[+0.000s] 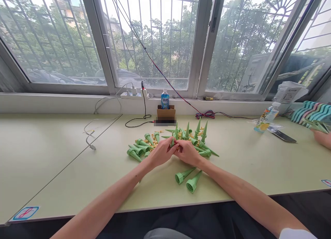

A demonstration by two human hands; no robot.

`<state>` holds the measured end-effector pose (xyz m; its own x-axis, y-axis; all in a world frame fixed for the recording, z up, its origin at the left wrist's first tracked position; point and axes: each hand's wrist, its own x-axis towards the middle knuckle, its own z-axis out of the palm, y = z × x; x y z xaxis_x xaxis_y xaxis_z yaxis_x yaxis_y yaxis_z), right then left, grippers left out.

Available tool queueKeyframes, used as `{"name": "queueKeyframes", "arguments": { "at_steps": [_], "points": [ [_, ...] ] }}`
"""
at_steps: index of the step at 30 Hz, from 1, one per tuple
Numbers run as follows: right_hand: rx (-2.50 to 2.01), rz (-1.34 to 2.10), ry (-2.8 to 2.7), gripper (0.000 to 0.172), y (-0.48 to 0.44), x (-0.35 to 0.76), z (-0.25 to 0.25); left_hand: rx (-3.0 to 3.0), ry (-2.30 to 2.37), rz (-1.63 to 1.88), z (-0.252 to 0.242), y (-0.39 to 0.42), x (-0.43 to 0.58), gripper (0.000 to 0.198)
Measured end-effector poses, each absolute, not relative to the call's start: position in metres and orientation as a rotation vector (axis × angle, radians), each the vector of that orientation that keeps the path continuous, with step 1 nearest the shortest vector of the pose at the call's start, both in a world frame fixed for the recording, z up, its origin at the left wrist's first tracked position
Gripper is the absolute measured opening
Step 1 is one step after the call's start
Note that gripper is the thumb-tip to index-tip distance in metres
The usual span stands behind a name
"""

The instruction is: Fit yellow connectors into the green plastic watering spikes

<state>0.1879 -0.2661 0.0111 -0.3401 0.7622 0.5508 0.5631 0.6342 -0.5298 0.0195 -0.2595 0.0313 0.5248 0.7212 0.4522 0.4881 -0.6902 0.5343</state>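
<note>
Head view: a green cone (172, 141) is held upright, pinched in the left hand (161, 153); the right hand's (188, 153) fingers are bunched alongside, their grip unclear.

On the table (59, 190), two loose cones (195, 181) are set toward the front edge, before a pile of cones (186, 132). Behind it, a box (166, 112) is placed by the back edge; a cable (92, 147) is laid to its left, a bottle (267, 118) and phone (284, 136) to its right.
</note>
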Motion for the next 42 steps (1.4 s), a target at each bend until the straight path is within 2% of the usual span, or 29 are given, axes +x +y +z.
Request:
{"name": "queueKeyframes", "arguments": {
  "at_steps": [10, 17, 24, 42],
  "points": [
    [-1.097, 0.326, -2.045, 0.011, -0.267, 0.189, 0.009, 2.524, 1.053, 0.966, 0.031, -0.260, 0.019, 0.021],
    [-1.278, 0.246, -1.991, 0.019, -0.266, 0.190, 0.010, 2.520, 1.102, 0.999, 0.030, -0.256, 0.018, 0.019],
    [-1.475, 0.163, -2.061, 0.018, -0.266, 0.191, 0.013, 2.524, 1.166, 1.045, 0.029, -0.254, 0.018, 0.025],
    [-1.523, 0.171, -1.999, 0.017, -0.265, 0.192, 0.013, 2.495, 1.410, 1.087, 0.027, -0.250, 0.015, 0.020]
  ]
}}
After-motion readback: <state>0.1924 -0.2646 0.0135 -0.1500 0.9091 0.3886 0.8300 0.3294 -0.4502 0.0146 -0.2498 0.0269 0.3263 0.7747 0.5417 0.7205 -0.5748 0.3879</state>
